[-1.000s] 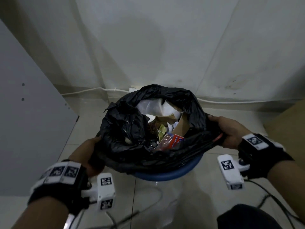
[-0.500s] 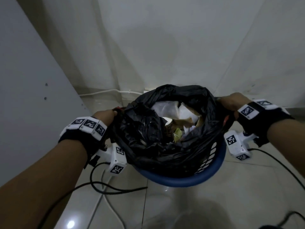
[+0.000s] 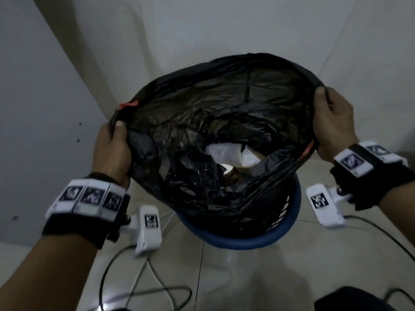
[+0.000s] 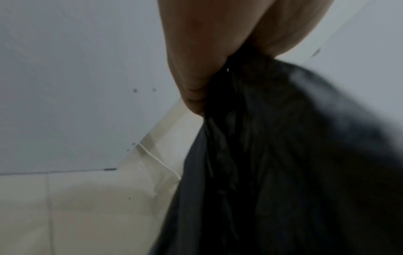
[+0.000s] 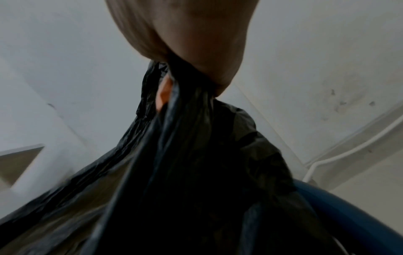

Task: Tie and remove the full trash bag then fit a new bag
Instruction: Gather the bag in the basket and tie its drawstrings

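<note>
The left hand (image 3: 112, 151) and right hand (image 3: 332, 126) each pinch the black trash bag (image 3: 213, 122) rim on opposite sides. This holds the mouth wide above the blue bin (image 3: 289, 223), probably ready for gathering and tying.

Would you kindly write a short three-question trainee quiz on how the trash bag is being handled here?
1. True or false: the black trash bag is already tied shut.
2. Which hands grip the bag's rim? A) only the left hand B) only the right hand C) both
3. Fill in: the bag's lower part sits inside a ____ bin.

Key
1. False: its mouth is wide open, with white paper trash visible inside.
2. C: one hand on each side.
3. Blue.
</note>
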